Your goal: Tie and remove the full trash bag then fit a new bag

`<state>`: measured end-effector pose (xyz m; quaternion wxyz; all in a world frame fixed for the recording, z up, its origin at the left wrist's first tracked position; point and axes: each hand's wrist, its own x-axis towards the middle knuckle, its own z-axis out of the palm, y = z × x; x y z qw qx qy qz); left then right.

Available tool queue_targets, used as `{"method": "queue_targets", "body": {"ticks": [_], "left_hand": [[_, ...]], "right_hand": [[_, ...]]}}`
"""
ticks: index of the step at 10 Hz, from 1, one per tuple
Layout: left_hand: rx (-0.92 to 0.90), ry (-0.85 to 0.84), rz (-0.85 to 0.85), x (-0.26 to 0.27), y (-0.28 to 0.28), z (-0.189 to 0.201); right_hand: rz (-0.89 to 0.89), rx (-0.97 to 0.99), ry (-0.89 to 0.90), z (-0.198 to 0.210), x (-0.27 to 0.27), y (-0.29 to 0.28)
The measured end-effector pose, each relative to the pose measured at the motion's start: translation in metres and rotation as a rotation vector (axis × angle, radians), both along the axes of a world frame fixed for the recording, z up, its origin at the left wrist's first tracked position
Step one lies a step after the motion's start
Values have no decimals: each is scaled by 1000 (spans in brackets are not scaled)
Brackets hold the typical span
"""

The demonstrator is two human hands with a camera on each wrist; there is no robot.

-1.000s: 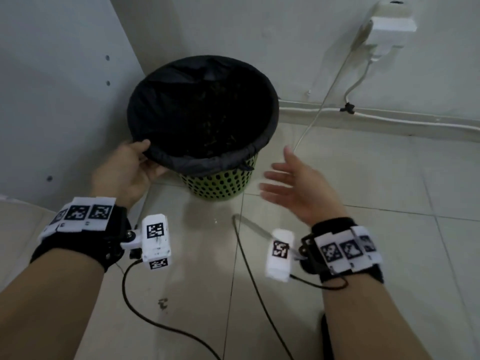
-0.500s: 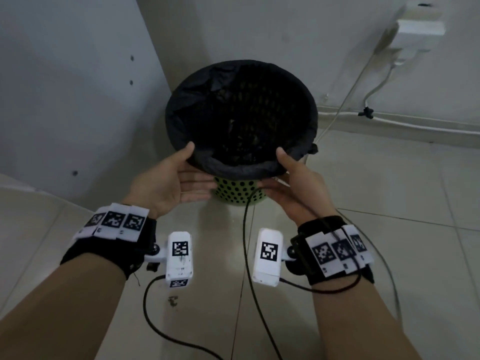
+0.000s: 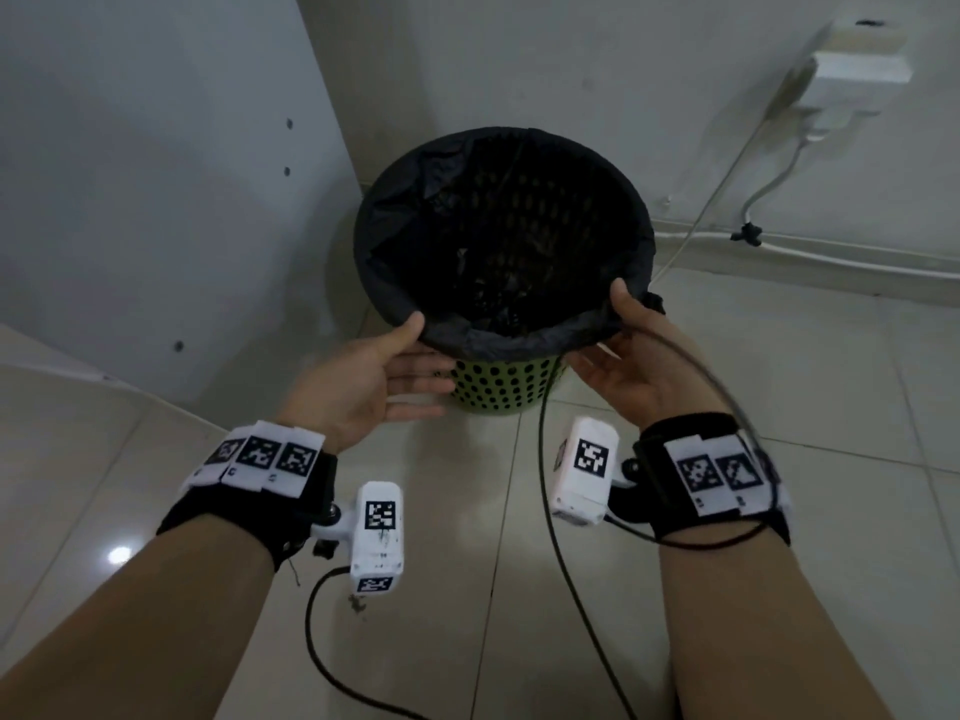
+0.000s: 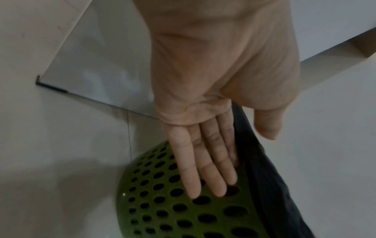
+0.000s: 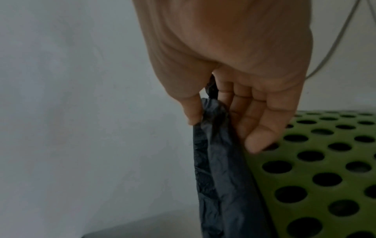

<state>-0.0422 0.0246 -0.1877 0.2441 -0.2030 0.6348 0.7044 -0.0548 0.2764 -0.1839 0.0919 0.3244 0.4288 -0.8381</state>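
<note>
A green perforated bin (image 3: pixel 498 389) stands on the tiled floor in a corner, lined with a black trash bag (image 3: pixel 519 343) folded over its rim. Dark rubbish lies at the bottom. My left hand (image 3: pixel 415 356) is at the near left of the rim, thumb on top. In the left wrist view its straight fingers (image 4: pixel 205 169) lie flat on the bin (image 4: pixel 162 209) beside the bag's fold (image 4: pixel 264 185). My right hand (image 3: pixel 602 330) is at the near right of the rim. There its thumb and curled fingers (image 5: pixel 258 128) pinch the bag's folded edge (image 5: pixel 215 161).
A white cabinet panel (image 3: pixel 156 200) stands close on the bin's left and a wall behind it. A white socket block (image 3: pixel 857 65) on the wall feeds cables down to the skirting. Black camera cables (image 3: pixel 561 563) trail over the floor between my arms.
My right hand, which hung open in the air a second ago, has come to the rim and pinched the bag's fold. My left hand has slid along the rim toward me.
</note>
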Motion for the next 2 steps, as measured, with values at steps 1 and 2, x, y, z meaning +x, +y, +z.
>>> {"method": "queue_targets", "body": {"ticks": [1,2], "left_hand": [[-139,-16,-62,4,-13,0],[-283,-35,-28,20,-19,-3]], "right_hand": [[60,85,-68,-3,11,0],[71,162,-193,-3,25,-3]]}}
